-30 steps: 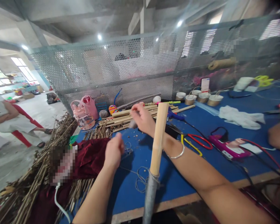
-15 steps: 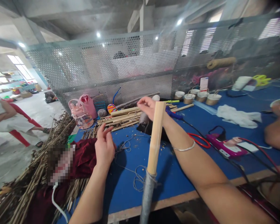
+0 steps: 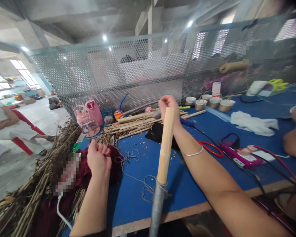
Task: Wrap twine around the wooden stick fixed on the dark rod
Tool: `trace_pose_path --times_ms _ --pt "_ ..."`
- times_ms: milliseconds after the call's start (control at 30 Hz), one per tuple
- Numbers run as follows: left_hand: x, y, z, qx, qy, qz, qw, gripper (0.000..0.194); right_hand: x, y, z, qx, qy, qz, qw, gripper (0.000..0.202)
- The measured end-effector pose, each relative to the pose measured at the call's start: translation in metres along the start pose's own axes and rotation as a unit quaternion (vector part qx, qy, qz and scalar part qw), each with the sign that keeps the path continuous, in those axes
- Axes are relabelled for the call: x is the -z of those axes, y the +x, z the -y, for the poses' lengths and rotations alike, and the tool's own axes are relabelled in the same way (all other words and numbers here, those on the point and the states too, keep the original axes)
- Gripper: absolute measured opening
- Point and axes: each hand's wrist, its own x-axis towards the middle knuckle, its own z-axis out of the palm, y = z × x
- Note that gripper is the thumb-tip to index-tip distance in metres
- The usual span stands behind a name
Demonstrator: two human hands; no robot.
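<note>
A pale wooden stick (image 3: pixel 166 148) stands upright in front of me, its lower part wrapped in grey yarn (image 3: pixel 157 200). Behind its top, my right hand (image 3: pixel 169 103) is raised with fingers curled; part of it is hidden by the stick, and a blurred grey bundle shows beside it. My left hand (image 3: pixel 100 158) is closed above the dark red cloth (image 3: pixel 85 168), and what it holds, if anything, is too small to name. Loose grey thread (image 3: pixel 146 191) lies in loops on the blue table (image 3: pixel 135 210) and leads to the wrapped stick.
Bamboo sticks (image 3: pixel 135 122) and a pink bottle (image 3: pixel 88 123) lie and stand toward the back. Dried stalks (image 3: pixel 37 181) fill the left side. On the right are a purple power strip (image 3: pixel 239 156), white gloves (image 3: pixel 254 123), small pots (image 3: pixel 201 104) and another person's arm (image 3: pixel 294 140).
My left hand has moved left and its spread fingers have closed. My right hand has shifted right, behind the stick's top, and curled. The grey bundle has moved too.
</note>
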Motion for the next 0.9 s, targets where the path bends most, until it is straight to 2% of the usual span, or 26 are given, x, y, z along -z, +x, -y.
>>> trace_pose_path --times_ms 67,100,133,167,200,233,300,367,433,467,500,533,567,633,700,733,767,800,833,900 --pt "0.005 0.01 -0.002 -0.009 0.103 -0.057 0.993 0.024 0.016 0.017 -0.017 0.009 -0.05 -0.077 0.996 0.005" --pt "0.006 0.011 0.001 -0.001 0.173 -0.064 0.983 0.021 0.021 0.022 -0.02 0.007 -0.069 -0.099 0.993 0.004" --pt "0.006 0.009 0.005 0.012 0.244 -0.05 0.968 0.029 0.022 0.022 -0.02 0.005 -0.081 -0.096 0.992 0.003" --pt "0.005 0.006 0.01 0.013 0.299 -0.025 0.954 0.04 0.021 0.02 -0.016 0.004 -0.086 -0.065 0.994 0.003" --pt "0.003 0.0 0.016 0.0 0.337 0.009 0.942 0.048 0.018 0.014 -0.008 0.007 -0.083 -0.001 0.997 0.003" --pt "0.0 -0.006 0.021 -0.023 0.356 0.046 0.933 0.052 0.012 0.006 0.002 0.011 -0.071 0.089 0.993 0.004" --pt "-0.006 -0.02 0.028 -0.051 0.331 0.111 0.936 0.052 -0.002 -0.015 0.027 0.019 -0.017 0.298 0.954 0.009" --pt "-0.012 -0.033 0.032 0.011 0.247 0.177 0.953 0.049 -0.018 -0.038 0.052 0.022 0.039 0.441 0.897 0.014" --pt "-0.015 -0.041 0.035 0.138 0.173 0.25 0.943 0.054 -0.031 -0.054 0.068 0.023 0.087 0.494 0.865 0.014" --pt "-0.015 -0.044 0.036 0.189 0.155 0.279 0.929 0.055 -0.034 -0.058 0.071 0.025 0.099 0.485 0.869 0.014" --pt "-0.016 -0.046 0.037 0.215 0.149 0.292 0.92 0.052 -0.036 -0.058 0.069 0.027 0.102 0.447 0.889 0.014" --pt "-0.015 -0.045 0.036 0.212 0.148 0.289 0.922 0.047 -0.036 -0.054 0.063 0.024 0.097 0.385 0.918 0.013" --pt "-0.014 -0.043 0.034 0.185 0.142 0.267 0.935 0.045 -0.033 -0.047 0.054 0.016 0.084 0.297 0.951 0.013" --pt "-0.012 -0.033 0.024 0.089 0.098 0.178 0.975 0.046 -0.02 -0.025 0.028 -0.015 0.04 0.11 0.993 0.012" --pt "-0.008 -0.019 0.01 0.008 0.029 0.069 0.997 0.044 0.0 -0.001 0.001 -0.024 -0.033 -0.035 0.999 0.012" --pt "-0.005 -0.011 0.003 -0.023 0.012 0.026 0.999 0.043 0.011 0.01 -0.011 -0.022 -0.067 -0.085 0.994 0.011" --pt "-0.002 -0.005 -0.002 -0.054 0.019 -0.009 0.998 0.038 0.022 0.019 -0.02 -0.021 -0.105 -0.109 0.988 0.009" --pt "0.0 -0.002 -0.005 -0.055 0.064 -0.017 0.996 0.028 0.032 0.026 -0.026 -0.022 -0.143 -0.112 0.983 0.007" --pt "0.001 0.0 -0.005 -0.044 0.131 -0.001 0.99 0.02 0.039 0.03 -0.03 -0.026 -0.176 -0.098 0.979 0.006" --pt "0.002 -0.005 0.0 -0.013 0.277 0.069 0.958 0.051 0.045 0.031 -0.031 -0.039 -0.225 -0.034 0.973 0.006"
